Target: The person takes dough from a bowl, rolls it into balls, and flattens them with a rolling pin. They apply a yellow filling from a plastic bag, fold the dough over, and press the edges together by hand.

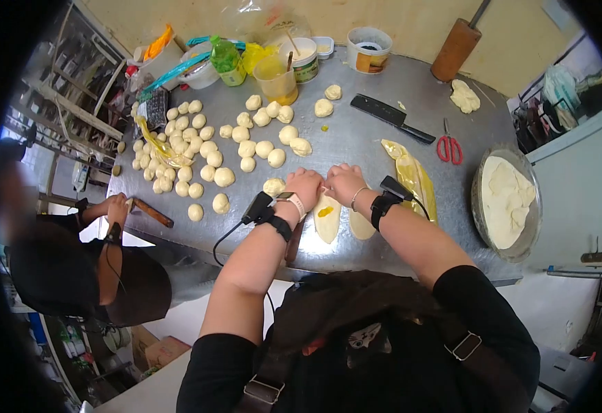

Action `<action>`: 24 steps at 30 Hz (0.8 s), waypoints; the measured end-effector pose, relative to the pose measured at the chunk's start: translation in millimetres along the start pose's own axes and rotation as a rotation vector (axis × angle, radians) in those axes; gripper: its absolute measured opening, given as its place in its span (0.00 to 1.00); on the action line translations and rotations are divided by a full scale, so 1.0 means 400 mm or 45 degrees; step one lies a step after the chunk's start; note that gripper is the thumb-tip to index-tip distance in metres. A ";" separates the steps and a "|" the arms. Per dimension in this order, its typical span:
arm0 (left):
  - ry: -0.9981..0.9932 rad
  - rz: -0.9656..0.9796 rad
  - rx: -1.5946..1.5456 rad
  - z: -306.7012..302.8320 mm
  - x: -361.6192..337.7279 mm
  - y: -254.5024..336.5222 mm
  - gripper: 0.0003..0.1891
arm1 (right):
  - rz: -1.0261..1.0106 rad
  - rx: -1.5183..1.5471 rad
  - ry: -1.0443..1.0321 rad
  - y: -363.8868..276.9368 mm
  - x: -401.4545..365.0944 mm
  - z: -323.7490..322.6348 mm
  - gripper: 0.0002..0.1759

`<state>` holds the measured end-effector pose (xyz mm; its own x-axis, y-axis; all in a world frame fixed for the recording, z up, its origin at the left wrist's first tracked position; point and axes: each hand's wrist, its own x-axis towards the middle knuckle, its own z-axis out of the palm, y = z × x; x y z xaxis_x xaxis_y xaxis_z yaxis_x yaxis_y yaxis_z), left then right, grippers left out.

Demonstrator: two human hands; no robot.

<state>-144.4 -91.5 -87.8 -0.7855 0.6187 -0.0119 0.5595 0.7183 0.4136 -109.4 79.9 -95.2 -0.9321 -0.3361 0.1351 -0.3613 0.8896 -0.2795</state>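
My left hand (305, 188) and my right hand (346, 183) meet at the far end of a flattened strip of dough (326, 227). The fingers of both are closed on that end, and the fingertips are partly hidden. A dab of yellow filling (325, 212) lies on the strip, which tapers towards me on the metal table. Beside it, below my right wrist, is a second flat dough piece (361, 225). A wooden rolling pin (294, 242) lies by my left wrist, partly covered by it. Close to my left hand sits a dough ball (273, 186).
Several dough balls (208, 149) spread across the left. A cleaver (390, 118), red scissors (449, 149) and plastic-covered dough (413, 175) lie right, near a large dough bowl (476, 206). Tubs (370, 49) line the back. Another person (101, 255) holds a rolling pin at the left.
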 end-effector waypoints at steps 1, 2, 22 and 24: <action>-0.017 -0.036 -0.211 -0.006 -0.004 -0.018 0.05 | 0.004 0.082 0.042 -0.011 0.000 0.008 0.09; -0.038 -0.077 -0.425 -0.007 -0.015 -0.037 0.05 | 0.044 0.192 0.016 -0.016 -0.012 0.015 0.08; -0.163 0.445 0.433 0.033 -0.340 -0.028 0.26 | 0.118 -0.161 -0.165 -0.206 -0.350 0.023 0.27; -0.297 0.426 0.435 -0.019 -0.315 -0.018 0.26 | 0.189 -0.157 -0.318 -0.219 -0.325 -0.028 0.28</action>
<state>-51.4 -177.0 -82.5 -0.4913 0.8583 -0.1483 0.8543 0.5080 0.1100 43.9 49.1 -77.8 -0.9575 -0.2519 -0.1407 -0.2293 0.9603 -0.1591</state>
